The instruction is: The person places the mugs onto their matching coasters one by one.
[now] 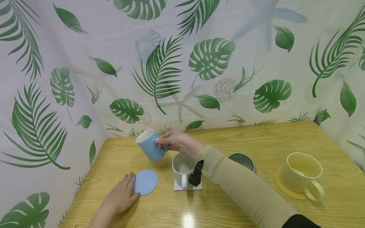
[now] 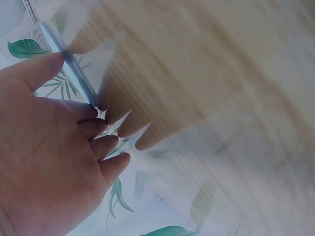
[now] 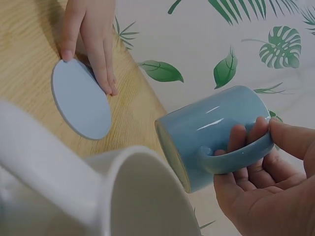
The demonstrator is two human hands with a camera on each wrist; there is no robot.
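Observation:
A light blue mug (image 1: 152,145) hangs tilted over the far left of the table, its white opening up and to the left. My right hand (image 1: 174,141) grips it by the handle, fingers through the loop in the right wrist view. Flat on the table lies a round blue coaster (image 1: 146,181). Beside it, my left hand (image 1: 121,193) rests with fingers straight, thumb tip and forefinger touching the coaster's rim. Near the right forearm, a white mug (image 1: 181,169) stands on a square white coaster (image 1: 178,188), partly covered by the dark wrist strap.
At the right, a yellow mug (image 1: 299,172) stands on a round yellow coaster (image 1: 295,192). A dark ribbed cup (image 1: 243,161) is partly hidden behind the right sleeve. Leaf-printed cloth (image 1: 211,79) borders the wooden table (image 1: 159,209) at the back and sides.

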